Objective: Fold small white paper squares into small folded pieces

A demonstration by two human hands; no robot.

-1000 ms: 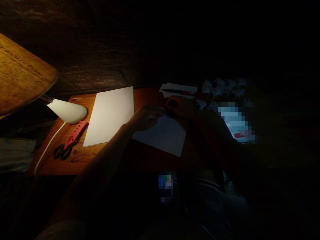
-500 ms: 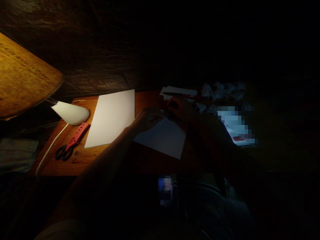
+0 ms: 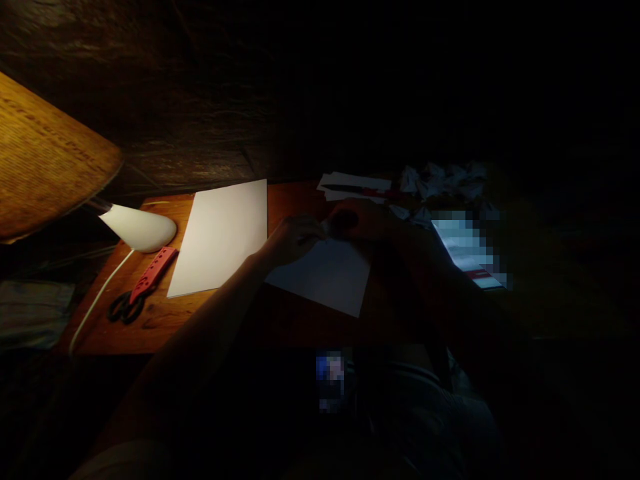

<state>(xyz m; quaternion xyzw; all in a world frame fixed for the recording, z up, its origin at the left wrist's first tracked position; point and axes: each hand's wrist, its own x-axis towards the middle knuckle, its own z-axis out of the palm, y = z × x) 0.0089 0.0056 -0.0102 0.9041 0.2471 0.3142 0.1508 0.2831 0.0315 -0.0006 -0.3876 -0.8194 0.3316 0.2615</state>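
The scene is very dark, lit only by a lamp at the left. A white paper sheet [image 3: 325, 277] lies on the wooden table [image 3: 200, 320] in front of me. My left hand [image 3: 293, 240] is curled on the sheet's far edge, fingers pinched on the paper. My right hand [image 3: 357, 221] rests closed on the same far edge, just to the right, almost touching the left hand. What the right fingers grip is lost in shadow.
A larger blank white sheet [image 3: 220, 235] lies to the left. Red-sheathed scissors [image 3: 143, 285] with black handles lie beside the white lamp base [image 3: 140, 228] and its cord. Crumpled paper [image 3: 440, 180], flat paper pieces [image 3: 355, 185] and a lit blurred screen [image 3: 467, 248] sit at the right.
My hands have stayed at the sheet's far edge; the right hand shifted slightly left toward the left hand. The view wobbled a little.
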